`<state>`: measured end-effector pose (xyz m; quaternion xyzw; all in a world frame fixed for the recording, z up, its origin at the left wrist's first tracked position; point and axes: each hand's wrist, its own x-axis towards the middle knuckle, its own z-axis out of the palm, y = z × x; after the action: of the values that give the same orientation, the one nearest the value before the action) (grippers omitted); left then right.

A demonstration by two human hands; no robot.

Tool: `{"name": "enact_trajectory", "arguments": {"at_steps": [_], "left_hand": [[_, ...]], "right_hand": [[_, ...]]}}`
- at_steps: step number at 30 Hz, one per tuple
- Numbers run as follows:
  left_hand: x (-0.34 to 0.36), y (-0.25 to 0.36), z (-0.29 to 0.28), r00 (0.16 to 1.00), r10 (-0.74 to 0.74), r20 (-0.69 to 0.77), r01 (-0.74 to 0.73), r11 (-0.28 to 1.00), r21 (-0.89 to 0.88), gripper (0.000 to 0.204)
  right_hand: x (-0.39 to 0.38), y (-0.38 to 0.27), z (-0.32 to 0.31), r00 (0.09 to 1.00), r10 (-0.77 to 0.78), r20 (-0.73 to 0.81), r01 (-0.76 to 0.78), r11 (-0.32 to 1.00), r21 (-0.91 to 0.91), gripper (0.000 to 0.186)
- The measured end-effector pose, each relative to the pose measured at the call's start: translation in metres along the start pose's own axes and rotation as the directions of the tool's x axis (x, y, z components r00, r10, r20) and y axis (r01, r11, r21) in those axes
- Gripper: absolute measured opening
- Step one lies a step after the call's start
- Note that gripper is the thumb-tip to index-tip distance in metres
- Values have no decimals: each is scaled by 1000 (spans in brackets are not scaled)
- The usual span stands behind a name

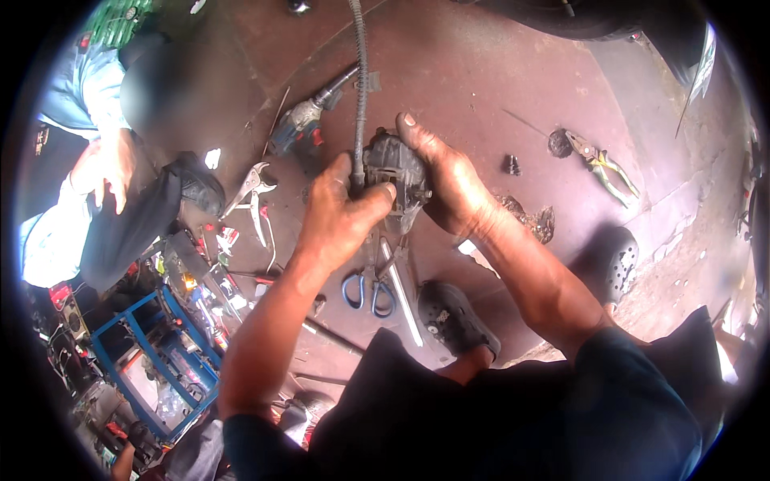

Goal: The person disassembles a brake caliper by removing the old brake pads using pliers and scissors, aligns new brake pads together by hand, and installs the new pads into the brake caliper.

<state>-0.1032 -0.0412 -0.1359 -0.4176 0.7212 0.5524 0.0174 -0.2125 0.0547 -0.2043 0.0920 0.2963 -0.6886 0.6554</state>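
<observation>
In the head view, the left hand (341,215) closes on a grimy, dark-grey, blocky mechanical part (393,164), thumb against its face; the right hand (455,183) clasps its opposite side, most fingers hidden behind. The part sits between them, over the reddish-brown floor (481,80). A dark ribbed hose (361,88) is cut off above, its lower end unclear.

Most fingers of the right hand (455,180) are hidden by the dark mechanical part (399,156). The ribbed hose (360,80) is cut off at 12 o'clock. The co-worker's head (160,90) is blurred at 10. Small dark pieces (512,165) at 2 cannot be identified.
</observation>
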Motion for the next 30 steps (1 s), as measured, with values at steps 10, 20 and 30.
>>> {"name": "enact_trajectory", "arguments": {"at_steps": [10, 20, 30], "left_hand": [[9, -35, 19, 997, 82, -6, -79, 933, -351, 41], [15, -30, 32, 992, 114, 56, -82, 913, -401, 36], [20, -46, 8, 993, 86, 78, -49, 920, -389, 39]], "right_hand": [[0, -11, -8, 999, -33, 26, 35, 993, -117, 59], [-23, -8, -22, 939, -332, -89, 215, 771, -600, 60], [-38, -33, -18, 785, -247, 568, 422, -459, -782, 24]]}}
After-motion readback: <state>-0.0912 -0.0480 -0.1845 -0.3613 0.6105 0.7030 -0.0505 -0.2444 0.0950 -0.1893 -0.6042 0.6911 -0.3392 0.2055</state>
